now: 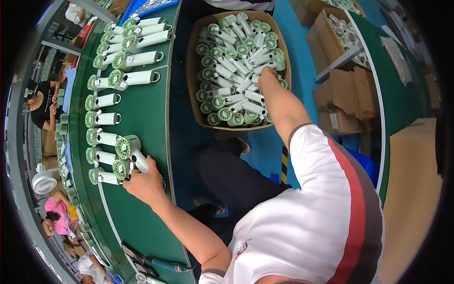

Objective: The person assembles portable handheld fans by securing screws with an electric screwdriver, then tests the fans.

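At the near part of the green workbench, my left hand (147, 183) is closed round the white handle of a handheld fan (138, 160) with a pale green round head. A second fan head (121, 169) lies against it, close to my fingers; its handle is mostly hidden by the hand. My right arm stretches forward over a large cardboard box (191, 75) heaped with white and green handheld fans (230, 71). Among them, at the box's right side, my right hand (268, 77) has its fingers bent onto a white fan handle; the fingertips are partly hidden.
Rows of handheld fans (108, 100) lie along the bench (142, 213), handles toward me. A teal power tool (168, 265) lies at its near end. Cardboard boxes (336, 125) stand on the right beside another green table (402, 90). Other people sit across the line at left.
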Motion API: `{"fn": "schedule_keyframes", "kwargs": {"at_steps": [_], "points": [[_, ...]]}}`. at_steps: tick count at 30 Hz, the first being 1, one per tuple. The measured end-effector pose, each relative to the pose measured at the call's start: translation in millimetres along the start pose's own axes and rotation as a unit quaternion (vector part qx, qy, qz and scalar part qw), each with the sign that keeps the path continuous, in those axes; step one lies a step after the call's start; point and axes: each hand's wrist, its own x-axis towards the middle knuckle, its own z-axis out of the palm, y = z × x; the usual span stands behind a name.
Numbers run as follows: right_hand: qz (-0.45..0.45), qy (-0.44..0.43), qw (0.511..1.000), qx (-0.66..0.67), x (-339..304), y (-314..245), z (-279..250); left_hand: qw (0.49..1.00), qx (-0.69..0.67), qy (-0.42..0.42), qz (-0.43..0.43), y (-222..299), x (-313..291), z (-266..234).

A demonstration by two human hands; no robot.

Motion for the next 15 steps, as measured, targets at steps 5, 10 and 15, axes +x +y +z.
{"fn": "schedule_keyframes", "kwargs": {"at_steps": [5,10,15], "points": [[-0.061,-0.001,0.990,-0.124,-54,-23,-62,0.996,-0.080,0.015,0.025,7,1,6],[-0.078,-0.067,0.984,0.145,-75,-11,-107,0.990,-0.132,0.043,0.039,5,-18,-6],[-0.107,-0.227,0.960,0.121,-108,20,-178,0.944,-0.224,0.135,0.201,26,-51,-38]]}}
